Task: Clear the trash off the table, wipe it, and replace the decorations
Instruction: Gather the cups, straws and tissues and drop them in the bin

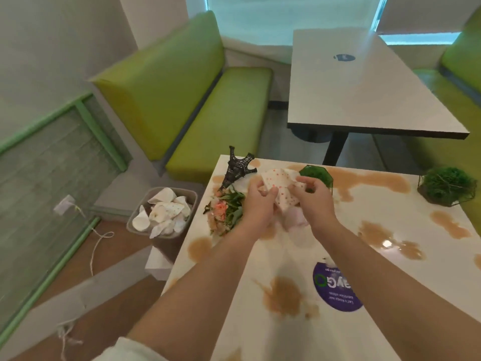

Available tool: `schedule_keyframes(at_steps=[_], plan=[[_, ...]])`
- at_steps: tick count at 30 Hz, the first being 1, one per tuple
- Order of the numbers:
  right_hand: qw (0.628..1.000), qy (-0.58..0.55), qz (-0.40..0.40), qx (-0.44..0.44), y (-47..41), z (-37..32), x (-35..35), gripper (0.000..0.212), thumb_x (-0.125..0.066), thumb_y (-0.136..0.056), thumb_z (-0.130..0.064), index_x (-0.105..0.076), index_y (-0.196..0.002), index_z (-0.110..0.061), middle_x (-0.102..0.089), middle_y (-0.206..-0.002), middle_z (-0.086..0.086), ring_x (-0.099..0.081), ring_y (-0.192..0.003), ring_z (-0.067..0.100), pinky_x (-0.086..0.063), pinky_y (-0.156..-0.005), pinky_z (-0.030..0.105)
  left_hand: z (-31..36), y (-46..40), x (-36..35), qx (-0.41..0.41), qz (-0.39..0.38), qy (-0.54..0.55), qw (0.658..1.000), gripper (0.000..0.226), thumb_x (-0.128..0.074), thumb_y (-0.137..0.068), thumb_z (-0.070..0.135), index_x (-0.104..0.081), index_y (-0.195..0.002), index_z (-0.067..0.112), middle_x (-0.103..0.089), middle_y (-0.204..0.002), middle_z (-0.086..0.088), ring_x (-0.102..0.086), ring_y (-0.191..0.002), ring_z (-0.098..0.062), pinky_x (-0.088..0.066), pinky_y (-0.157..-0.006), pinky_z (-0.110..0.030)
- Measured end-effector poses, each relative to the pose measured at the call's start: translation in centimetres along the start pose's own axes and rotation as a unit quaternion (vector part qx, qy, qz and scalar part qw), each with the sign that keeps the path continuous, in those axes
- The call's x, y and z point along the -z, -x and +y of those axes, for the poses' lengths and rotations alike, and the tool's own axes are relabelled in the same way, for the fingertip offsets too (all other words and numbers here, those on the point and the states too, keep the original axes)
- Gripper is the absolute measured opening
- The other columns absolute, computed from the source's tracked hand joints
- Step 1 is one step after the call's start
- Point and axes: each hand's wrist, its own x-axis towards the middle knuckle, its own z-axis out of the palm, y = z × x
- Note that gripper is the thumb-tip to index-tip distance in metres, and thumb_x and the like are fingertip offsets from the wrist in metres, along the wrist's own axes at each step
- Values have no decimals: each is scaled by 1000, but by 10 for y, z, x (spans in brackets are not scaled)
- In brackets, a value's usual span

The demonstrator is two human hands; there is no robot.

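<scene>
Both arms reach forward; left hand [257, 204] and right hand [316, 201] curl fingers around the spotted napkin [279, 185].

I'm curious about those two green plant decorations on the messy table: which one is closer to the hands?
The flatter green one, right behind the right hand. The rounder mossy ball sits apart, near the table's right edge.

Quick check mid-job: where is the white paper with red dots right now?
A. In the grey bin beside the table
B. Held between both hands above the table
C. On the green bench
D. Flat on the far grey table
B: the left hand and right hand both grip the crumpled white red-dotted paper above the stained white table.
</scene>
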Motion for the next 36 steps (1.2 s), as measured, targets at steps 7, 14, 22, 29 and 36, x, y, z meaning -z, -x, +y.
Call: schedule_keyframes(at_steps=[7,14,22,29,36], plan=[[983,98,-78,133,40,-24,-107,13,-77,-82,-22,-66,-89,-26,-52,-103,-6,-61,-88,17,-53,-79,31,-17,-16,127,-10,77,-30,997,35,-54,-96,34,-56,-130,25,-67,-113,0,-64,-102,-23,-56,-86,-42],[975,140,-129,118,65,-16,-223,14,-75,-83,-26,-66,-92,-22,-55,-94,-2,-51,-77,9,-41,-66,24,-46,-26,244,40,131,-30,990,30,-43,-101,40,-58,-119,21,-65,-100,0,-64,-86,-20,-46,-61,-26],[968,193,-150,55,64,14,-329,16,-70,-88,-25,-64,-101,-19,-54,-111,2,-56,-83,14,-44,-74,30,-85,-37,339,69,190,-132,970,29,-46,-96,50,-57,-93,23,-68,-101,0,-66,-93,-23,-52,-89,-41],[961,213,-172,28,38,30,-381,21,-69,-87,-24,-67,-107,-17,-62,-114,6,-64,-83,21,-52,-74,33,-109,-46,364,84,183,-206,958,28,-45,-95,50,-54,-86,26,-67,-92,6,-67,-86,-20,-50,-80,-36],[941,255,-220,41,31,33,-382,35,-60,-95,-19,-59,-130,-16,-51,-138,3,-53,-83,14,-41,-74,22,-115,-51,366,84,161,-220,959,23,-45,-97,47,-56,-93,27,-66,-96,6,-64,-90,-18,-51,-86,-41]])
